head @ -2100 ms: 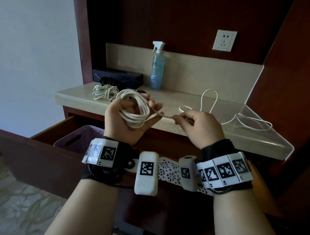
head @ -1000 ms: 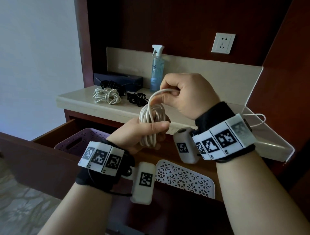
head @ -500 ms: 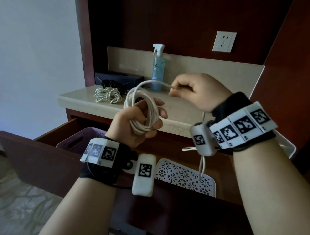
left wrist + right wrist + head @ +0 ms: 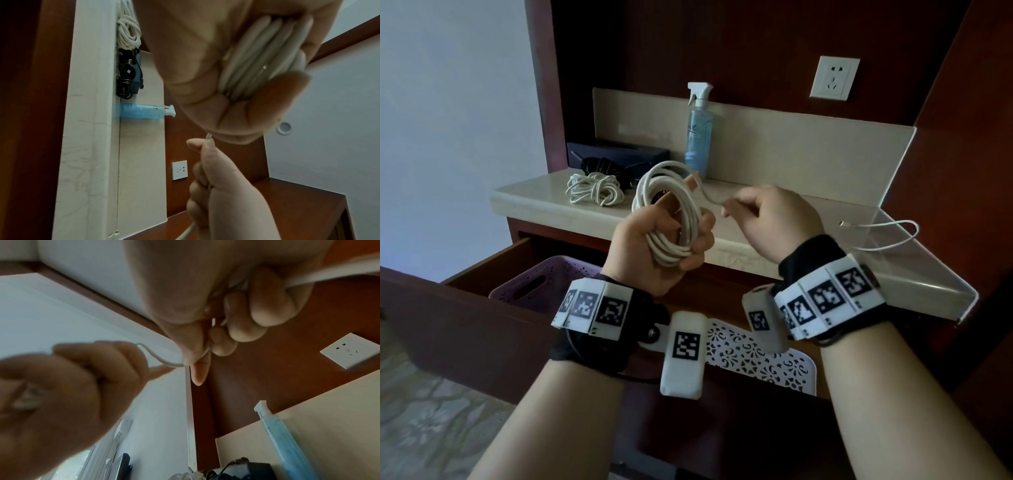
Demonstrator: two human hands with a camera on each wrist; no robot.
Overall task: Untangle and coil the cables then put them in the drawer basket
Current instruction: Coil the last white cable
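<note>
My left hand (image 4: 654,250) grips a white cable coil (image 4: 671,212) of several loops, held upright above the open drawer; the loops (image 4: 265,53) lie across its palm. My right hand (image 4: 770,219) pinches the cable's free strand (image 4: 709,195) just right of the coil, seen between thumb and fingertips (image 4: 197,356). The loose tail (image 4: 887,236) trails over the counter's right end. A finished white coil (image 4: 594,188) and a black cable bundle (image 4: 602,168) lie on the counter at the back left. The purple drawer basket (image 4: 534,284) sits in the drawer below.
A blue spray bottle (image 4: 698,130) stands on the beige counter (image 4: 544,205) by a dark box (image 4: 619,150). A wall socket (image 4: 832,77) is above right. A white perforated basket (image 4: 763,356) sits in the drawer under my wrists.
My right hand has wound another loop round the coil and come down to the coil's right. The loose tail on the counter is shorter.
</note>
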